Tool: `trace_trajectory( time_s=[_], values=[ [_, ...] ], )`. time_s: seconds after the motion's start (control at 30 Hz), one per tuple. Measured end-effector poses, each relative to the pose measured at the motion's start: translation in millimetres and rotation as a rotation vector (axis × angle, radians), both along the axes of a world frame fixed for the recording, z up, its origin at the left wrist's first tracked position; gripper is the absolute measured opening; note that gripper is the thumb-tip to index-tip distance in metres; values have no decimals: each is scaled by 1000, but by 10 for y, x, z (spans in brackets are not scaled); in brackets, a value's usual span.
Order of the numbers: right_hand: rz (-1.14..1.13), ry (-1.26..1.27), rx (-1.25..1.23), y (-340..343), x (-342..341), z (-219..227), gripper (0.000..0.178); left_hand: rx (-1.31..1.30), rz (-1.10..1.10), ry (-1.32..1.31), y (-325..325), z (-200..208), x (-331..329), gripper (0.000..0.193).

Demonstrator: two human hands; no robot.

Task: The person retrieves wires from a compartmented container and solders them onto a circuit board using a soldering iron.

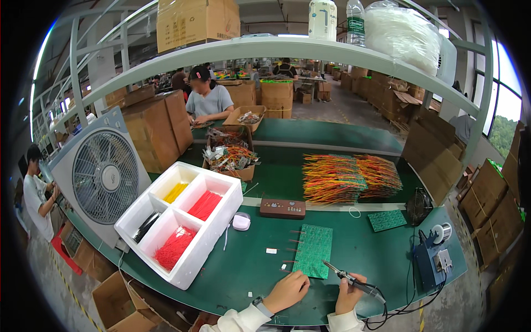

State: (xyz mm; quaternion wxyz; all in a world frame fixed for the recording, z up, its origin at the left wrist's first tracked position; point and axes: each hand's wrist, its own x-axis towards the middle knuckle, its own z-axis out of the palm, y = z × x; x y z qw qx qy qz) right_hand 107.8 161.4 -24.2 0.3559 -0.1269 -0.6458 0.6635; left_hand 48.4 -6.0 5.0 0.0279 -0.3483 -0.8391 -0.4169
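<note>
A green circuit board lies on the green work table, with several short red wires standing out from its left edge. My left hand is at the board's lower left corner, its fingers curled together; whatever they may pinch is hidden. In my right hand is a soldering iron, gripped like a pen. The iron's tip points up and left, over the board's lower right part. To the left, a white foam box with compartments holds red, yellow and black wires.
A blue soldering station with a solder spool stands at right, its black cables running across the table. Stacked boards with orange wires, a brown case, a small fan and another board lie beyond. A large fan stands left.
</note>
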Motion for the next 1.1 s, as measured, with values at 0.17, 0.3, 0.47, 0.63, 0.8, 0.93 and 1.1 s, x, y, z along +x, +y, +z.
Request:
trace_trajectory(
  time_s=[0.17,0.3,0.47,0.63,0.8,0.93,1.1],
  values=[
    [-4,-18,23,15,-34,-43,26,59,-16,-59,-30,-16,-66,8],
    [7,-23,20,9,-26,-65,27,211,-26,-99,-59,27,-34,9],
    [22,-67,26,-14,44,-51,28,239,-55,-65,-204,237,-217,12],
    [-62,-35,282,-47,-23,-1,27,184,-9,-66,-297,268,-538,9],
    [-96,-64,272,-90,-29,73,29,234,18,-69,-342,112,-623,6],
    [-21,-72,225,-111,-110,141,25,187,4,-142,-337,69,-687,6],
    [79,-75,155,-76,-74,115,25,156,-12,-82,-340,-30,-687,6]
  ],
)
